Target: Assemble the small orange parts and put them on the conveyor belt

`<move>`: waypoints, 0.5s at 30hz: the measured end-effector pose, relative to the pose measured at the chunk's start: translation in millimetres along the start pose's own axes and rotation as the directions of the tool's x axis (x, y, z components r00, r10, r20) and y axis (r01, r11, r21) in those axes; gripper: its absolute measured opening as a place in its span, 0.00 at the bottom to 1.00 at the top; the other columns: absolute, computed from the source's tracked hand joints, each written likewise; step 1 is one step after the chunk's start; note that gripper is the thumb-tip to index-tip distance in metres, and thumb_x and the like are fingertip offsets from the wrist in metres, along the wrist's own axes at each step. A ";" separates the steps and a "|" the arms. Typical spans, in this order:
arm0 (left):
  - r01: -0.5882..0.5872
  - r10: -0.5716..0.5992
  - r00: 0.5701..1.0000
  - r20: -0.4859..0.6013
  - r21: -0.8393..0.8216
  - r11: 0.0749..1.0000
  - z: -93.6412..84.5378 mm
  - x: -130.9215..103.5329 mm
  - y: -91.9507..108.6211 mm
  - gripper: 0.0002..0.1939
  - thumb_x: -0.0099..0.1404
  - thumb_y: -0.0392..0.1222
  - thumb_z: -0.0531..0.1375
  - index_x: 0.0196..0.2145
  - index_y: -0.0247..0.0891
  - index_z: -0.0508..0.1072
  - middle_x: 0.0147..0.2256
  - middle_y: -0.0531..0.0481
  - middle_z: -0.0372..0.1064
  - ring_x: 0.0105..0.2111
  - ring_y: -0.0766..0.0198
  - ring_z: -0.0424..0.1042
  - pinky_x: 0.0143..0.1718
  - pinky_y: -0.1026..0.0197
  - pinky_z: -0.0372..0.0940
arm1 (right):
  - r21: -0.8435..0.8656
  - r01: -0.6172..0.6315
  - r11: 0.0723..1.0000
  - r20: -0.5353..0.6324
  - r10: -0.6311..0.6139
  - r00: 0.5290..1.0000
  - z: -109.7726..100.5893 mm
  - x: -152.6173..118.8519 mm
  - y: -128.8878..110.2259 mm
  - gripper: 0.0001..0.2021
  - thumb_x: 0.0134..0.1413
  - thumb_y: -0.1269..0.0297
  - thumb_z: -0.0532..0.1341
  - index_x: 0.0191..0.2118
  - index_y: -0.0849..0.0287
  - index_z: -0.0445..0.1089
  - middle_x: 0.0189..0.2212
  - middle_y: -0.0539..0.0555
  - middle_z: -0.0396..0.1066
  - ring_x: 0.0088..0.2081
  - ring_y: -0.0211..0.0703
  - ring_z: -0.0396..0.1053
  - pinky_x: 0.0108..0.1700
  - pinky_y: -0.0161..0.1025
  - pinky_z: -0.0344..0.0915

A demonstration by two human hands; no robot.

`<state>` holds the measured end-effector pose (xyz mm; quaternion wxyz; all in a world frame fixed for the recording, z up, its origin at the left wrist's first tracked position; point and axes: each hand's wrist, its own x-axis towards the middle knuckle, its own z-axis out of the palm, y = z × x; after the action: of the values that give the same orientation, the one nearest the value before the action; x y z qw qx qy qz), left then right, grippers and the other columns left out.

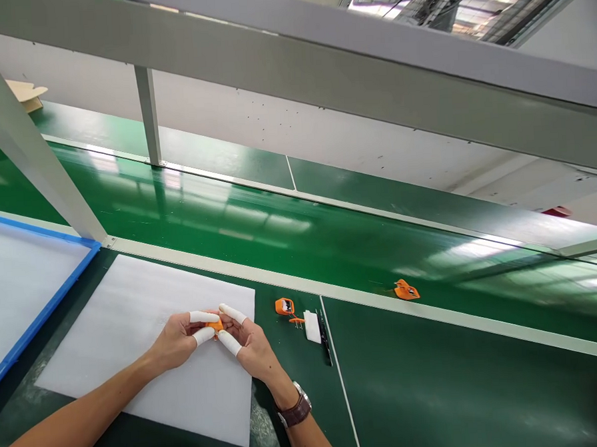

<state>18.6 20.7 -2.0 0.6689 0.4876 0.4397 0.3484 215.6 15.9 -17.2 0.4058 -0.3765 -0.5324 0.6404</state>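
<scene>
The left hand (pixel 177 336) and right hand (pixel 249 339), fingertips in white cots, pinch one small orange part (pixel 215 326) between them above the white foam sheet (pixel 133 312). A second orange part (pixel 285 307) lies beside a white block (pixel 312 326) on the bench, unhandled. A third orange piece (pixel 406 289) sits on the green conveyor (pixel 279 231), apparently finished.

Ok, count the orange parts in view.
3: one orange part pinched between the left hand and right hand, one right of the foam sheet, one on the conveyor belt. The hands may hide more.
</scene>
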 end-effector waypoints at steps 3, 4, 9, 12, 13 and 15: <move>-0.002 0.002 1.000 0.024 -0.010 1.000 -2.6 1.4 1.2 0.16 0.65 0.43 0.63 0.51 0.44 0.78 0.54 0.48 0.75 0.54 0.51 0.74 0.57 0.49 0.70 | -0.087 0.035 0.996 0.003 -0.035 0.999 -4.1 -2.0 3.7 0.25 0.62 0.56 0.62 0.63 0.51 0.61 0.54 0.56 0.73 0.53 0.49 0.73 0.57 0.54 0.71; -0.005 0.006 1.000 0.022 -0.013 1.000 -3.6 1.6 0.9 0.16 0.65 0.43 0.64 0.50 0.44 0.78 0.55 0.48 0.74 0.53 0.51 0.75 0.57 0.49 0.70 | -0.152 0.048 0.987 -0.039 -0.054 0.998 -4.8 -2.8 6.0 0.24 0.64 0.56 0.61 0.63 0.51 0.62 0.53 0.56 0.74 0.52 0.49 0.74 0.56 0.53 0.72; 0.005 -0.005 1.000 -0.027 -0.014 1.000 -6.4 0.6 0.1 0.15 0.65 0.45 0.64 0.50 0.43 0.78 0.57 0.47 0.72 0.54 0.52 0.74 0.58 0.50 0.69 | -0.416 0.101 0.904 -0.172 -0.187 0.967 -5.0 -4.7 15.7 0.19 0.66 0.60 0.57 0.61 0.51 0.66 0.47 0.56 0.76 0.44 0.46 0.76 0.48 0.47 0.75; 0.010 -0.011 1.000 -0.025 -0.027 1.000 -6.0 0.0 3.4 0.15 0.65 0.46 0.64 0.48 0.43 0.79 0.60 0.47 0.69 0.53 0.51 0.75 0.57 0.50 0.70 | -0.350 0.117 0.929 -0.147 -0.178 0.973 -4.8 -4.0 16.2 0.17 0.68 0.61 0.56 0.60 0.49 0.66 0.47 0.54 0.76 0.47 0.45 0.75 0.53 0.46 0.73; 0.010 -0.011 1.000 -0.018 -0.034 0.999 -5.8 -0.1 4.7 0.14 0.65 0.47 0.64 0.48 0.42 0.79 0.60 0.46 0.69 0.53 0.51 0.75 0.57 0.50 0.70 | -0.336 0.116 0.935 -0.142 -0.172 0.975 -4.8 -3.7 15.8 0.17 0.68 0.61 0.56 0.60 0.49 0.66 0.47 0.54 0.76 0.48 0.45 0.75 0.54 0.46 0.73; 0.017 -0.017 1.000 -0.006 -0.051 0.999 -6.2 0.0 7.0 0.16 0.65 0.47 0.64 0.49 0.41 0.78 0.58 0.45 0.71 0.53 0.51 0.75 0.57 0.50 0.69 | -0.340 0.110 0.934 -0.141 -0.166 0.976 -5.0 -3.2 14.9 0.17 0.68 0.62 0.56 0.60 0.49 0.66 0.48 0.53 0.76 0.49 0.45 0.74 0.55 0.46 0.72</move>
<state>12.7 24.9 3.9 0.6826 0.4656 0.4370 0.3554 219.7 13.3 -32.6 0.4245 -0.4532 -0.6212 0.4780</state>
